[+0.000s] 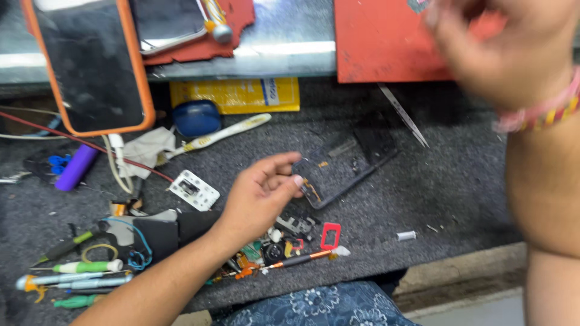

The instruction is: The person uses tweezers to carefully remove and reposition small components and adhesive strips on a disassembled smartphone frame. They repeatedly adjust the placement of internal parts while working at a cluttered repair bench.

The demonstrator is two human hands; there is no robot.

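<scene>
The left hand (263, 192) pinches the near corner of the opened phone (344, 166), which lies flat on the counter (459, 187). The right hand (507, 48) is raised and blurred; its grip cannot be told. A slip could likely knock loose parts (290, 232) off the edge.

Even, fairly bright light; glare streaks the shiny metal ledge (290, 51). Right of it, the raised right hand (501, 51) is motion-blurred; below it the view stays sharp.
</scene>
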